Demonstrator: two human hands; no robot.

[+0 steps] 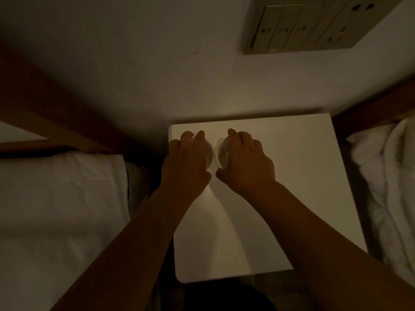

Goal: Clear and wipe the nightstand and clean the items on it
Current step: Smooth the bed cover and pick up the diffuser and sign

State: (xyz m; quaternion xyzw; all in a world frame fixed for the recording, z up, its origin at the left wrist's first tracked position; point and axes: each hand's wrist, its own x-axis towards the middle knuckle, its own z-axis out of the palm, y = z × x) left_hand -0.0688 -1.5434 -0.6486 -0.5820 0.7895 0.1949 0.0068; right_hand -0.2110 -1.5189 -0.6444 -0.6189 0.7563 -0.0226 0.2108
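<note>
On the white nightstand [303, 176], two hands [186, 167] [247, 162] each curl fingers over one of two glasses [210, 156] [221, 153].

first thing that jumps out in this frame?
The two hands, side by side at the back left of the white nightstand: the left hand and the right hand each curl over a pale round object, the left object and the right object; dim light hides what they are. White bedding flanks the nightstand on both sides, and a switch and socket panel sits on the wall above, upper right.
</note>
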